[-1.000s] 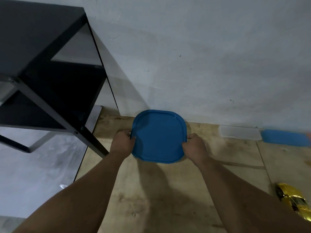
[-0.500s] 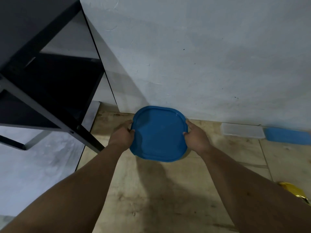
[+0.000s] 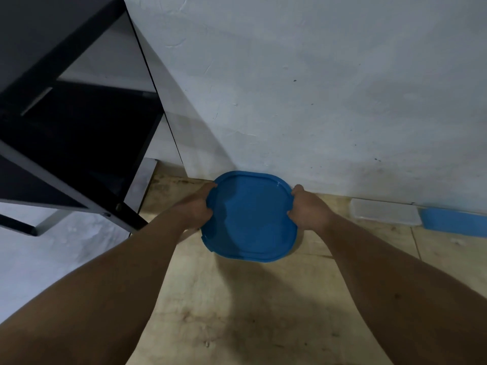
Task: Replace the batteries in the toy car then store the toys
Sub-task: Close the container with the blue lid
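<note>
A blue square lid with rounded corners (image 3: 249, 216) covers a container close to the white wall, above the wooden floor board. My left hand (image 3: 196, 206) grips its left edge and my right hand (image 3: 307, 209) grips its right edge, fingers curled round the rim. The container under the lid is almost fully hidden. No toy car shows in the head view now.
A black metal shelf frame (image 3: 66, 154) stands at the left, one leg (image 3: 126, 214) reaching the floor near my left forearm. Along the wall at the right lie a clear flat container (image 3: 384, 213) and a blue lid (image 3: 453, 223). The white wall (image 3: 316, 88) rises behind.
The view has tilted up and left, so the gold toy car at the lower right has left the frame. Both hands keep hold of the blue lid, now slightly farther toward the wall.
</note>
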